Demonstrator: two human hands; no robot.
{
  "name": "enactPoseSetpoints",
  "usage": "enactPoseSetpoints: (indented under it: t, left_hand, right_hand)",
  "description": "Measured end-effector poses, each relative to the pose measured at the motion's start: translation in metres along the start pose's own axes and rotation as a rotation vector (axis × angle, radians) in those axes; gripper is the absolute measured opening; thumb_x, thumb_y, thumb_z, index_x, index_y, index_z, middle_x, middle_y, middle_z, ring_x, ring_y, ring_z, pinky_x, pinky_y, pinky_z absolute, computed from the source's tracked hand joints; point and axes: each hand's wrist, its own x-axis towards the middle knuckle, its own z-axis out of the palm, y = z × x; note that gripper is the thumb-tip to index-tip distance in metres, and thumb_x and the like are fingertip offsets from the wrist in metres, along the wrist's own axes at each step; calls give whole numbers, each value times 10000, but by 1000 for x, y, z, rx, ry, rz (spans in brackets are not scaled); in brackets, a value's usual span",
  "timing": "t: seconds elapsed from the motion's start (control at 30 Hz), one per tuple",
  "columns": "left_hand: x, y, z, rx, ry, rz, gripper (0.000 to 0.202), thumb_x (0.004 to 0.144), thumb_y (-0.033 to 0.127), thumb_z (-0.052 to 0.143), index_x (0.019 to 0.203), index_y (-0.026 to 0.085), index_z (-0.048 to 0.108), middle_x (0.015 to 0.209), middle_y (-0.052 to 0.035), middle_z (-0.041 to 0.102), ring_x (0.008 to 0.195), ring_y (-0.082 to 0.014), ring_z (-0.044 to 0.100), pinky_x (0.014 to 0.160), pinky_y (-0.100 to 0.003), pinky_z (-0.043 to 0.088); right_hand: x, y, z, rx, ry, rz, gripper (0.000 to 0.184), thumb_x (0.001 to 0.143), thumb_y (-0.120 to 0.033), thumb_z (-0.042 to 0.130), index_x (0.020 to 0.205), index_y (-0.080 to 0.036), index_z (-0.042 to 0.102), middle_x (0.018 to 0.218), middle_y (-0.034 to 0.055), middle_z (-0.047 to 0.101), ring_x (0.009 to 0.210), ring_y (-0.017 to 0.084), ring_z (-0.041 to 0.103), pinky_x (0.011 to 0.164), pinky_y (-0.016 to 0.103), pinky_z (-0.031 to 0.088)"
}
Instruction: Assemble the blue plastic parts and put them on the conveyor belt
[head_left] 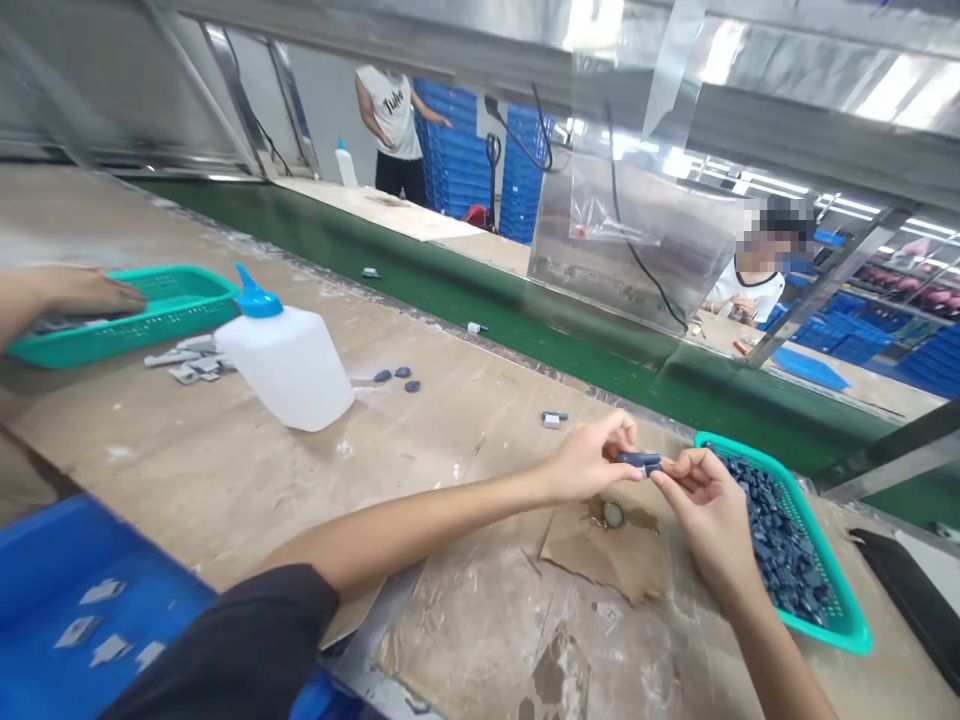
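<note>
My left hand (592,455) and my right hand (705,500) meet above the bench, both pinching one small dark blue-grey part (640,460) between fingertips. Under them lies a torn piece of brown cardboard (600,550) with a small round metal cap (613,513) on it. To the right stands a teal basket (844,610) holding several of the same dark parts (780,540).
A white squeeze bottle with a blue nozzle (289,360) stands mid-bench, loose dark parts (397,377) and grey pieces (187,360) beside it. Another person's hand (75,292) rests on a second teal basket (187,300). Behind runs a green conveyor (487,300). A blue bin (75,600) sits lower left.
</note>
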Motion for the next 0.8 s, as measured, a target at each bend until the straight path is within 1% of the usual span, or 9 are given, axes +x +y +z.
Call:
enactPoseSetpoints:
  t: [0.07, 0.17, 0.23, 0.3, 0.4, 0.5, 0.6, 0.7, 0.8]
  left_hand:
    - [36, -11, -4, 189, -39, -44, 330, 666, 257, 672, 914, 180, 469, 747, 28, 614, 689, -106, 584, 624, -186, 426]
    - [90, -34, -22, 571, 74, -190, 220, 686, 195, 645, 890, 157, 573, 828, -23, 649, 779, -134, 601, 703, -204, 438]
    - [113, -48, -36, 678, 146, -272, 183, 711, 163, 603, 890, 125, 606, 892, -81, 647, 856, -178, 597, 766, -244, 438]
    - [121, -58, -47, 730, 182, -326, 220, 743, 158, 555, 949, 101, 605, 954, -126, 630, 932, -218, 579, 821, -291, 426]
    - [108, -64, -57, 814, 175, -325, 325, 766, 157, 512, 1086, 122, 557, 1074, -133, 583, 1083, -250, 499, 930, -352, 357]
    - [77, -58, -67, 870, 95, -257, 419, 742, 199, 555, 1156, 148, 518, 1159, -125, 535, 1170, -273, 415, 988, -379, 287]
    - [43, -52, -77, 925, -106, -249, 420, 690, 220, 606, 1099, 136, 563, 1081, -119, 582, 1069, -274, 493, 923, -352, 354]
    - [22, -52, -82, 970, -250, -248, 260, 689, 184, 571, 939, 141, 629, 944, -87, 629, 927, -242, 561, 829, -317, 409]
    - [16, -55, -80, 897, -154, -232, 296, 660, 171, 592, 952, 132, 612, 934, -83, 626, 902, -227, 563, 819, -323, 420]
  right_hand:
    - [11, 11, -23, -274, 30, -46, 332, 721, -429, 578, 943, -207, 469, 918, 83, 638, 904, 257, 610, 820, 416, 466]
    - [25, 34, -70, -724, -41, 11, 506, 754, -399, 500, 1189, -151, 430, 1103, 153, 600, 1007, 310, 569, 843, 461, 450]
    - [30, 47, -100, -940, -187, 116, 445, 730, -313, 515, 1131, -121, 524, 1071, 159, 623, 998, 321, 575, 836, 450, 461]
    - [30, 56, -120, -1047, -336, 204, 353, 710, -251, 533, 1036, -134, 607, 1057, 134, 639, 995, 304, 583, 858, 415, 461]
    - [28, 57, -131, -1039, -444, 249, 321, 742, -234, 519, 1038, -161, 621, 1083, 89, 637, 992, 248, 592, 870, 341, 463]
    - [31, 53, -128, -1036, -457, 257, 319, 773, -254, 505, 1051, -143, 617, 1028, 91, 658, 929, 232, 614, 813, 318, 481]
    - [36, 53, -123, -1064, -439, 241, 312, 760, -212, 520, 1048, -146, 621, 968, 82, 672, 886, 216, 620, 752, 279, 486]
    - [40, 54, -116, -1138, -434, 219, 299, 697, -97, 522, 955, -158, 660, 944, 73, 675, 886, 217, 615, 744, 266, 473]
    - [41, 57, -113, -1162, -440, 226, 325, 677, -60, 500, 952, -124, 659, 911, 93, 677, 859, 228, 618, 739, 284, 473]
